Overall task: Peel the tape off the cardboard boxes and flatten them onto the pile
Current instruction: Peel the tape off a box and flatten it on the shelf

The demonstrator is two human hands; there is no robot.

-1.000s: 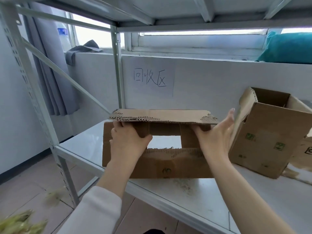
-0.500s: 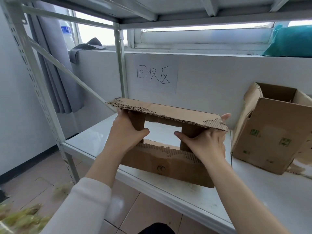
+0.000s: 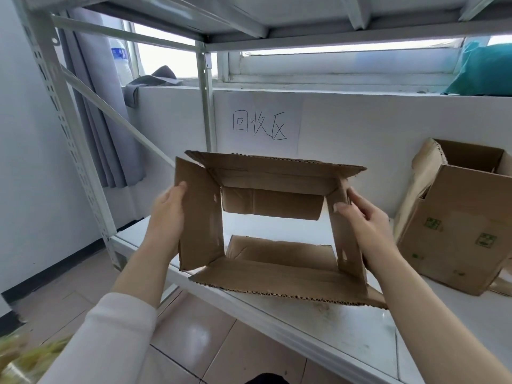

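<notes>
Because it is open at both ends, the box (image 3: 266, 206) is just a brown cardboard ring with flaps sticking out. It is held up over the front edge of the shelf (image 3: 360, 336). I cannot tell if its bottom flap touches the shelf. The left hand (image 3: 169, 214) holds the left side flap, with the fingers tucked behind it. The right hand (image 3: 365, 228) pinches the right side flap, thumb in front and fingers behind. So both hands are closed on cardboard, one on each side.

I think the box is light, since two easy grips hold it up. The flat parts look stiff, but the folds bend like hinges. It should lean over and go flat if two far corners get pushed together. The flaps are floppy and their edges are torn and rough, so they make poor handles. A better hold is on the side walls, close to the folds. The cardboard looks dry, not slippery. I see no tape on it from here.

A second box (image 3: 457, 231) sits on the shelf to the right, well apart, with its top open.
</notes>
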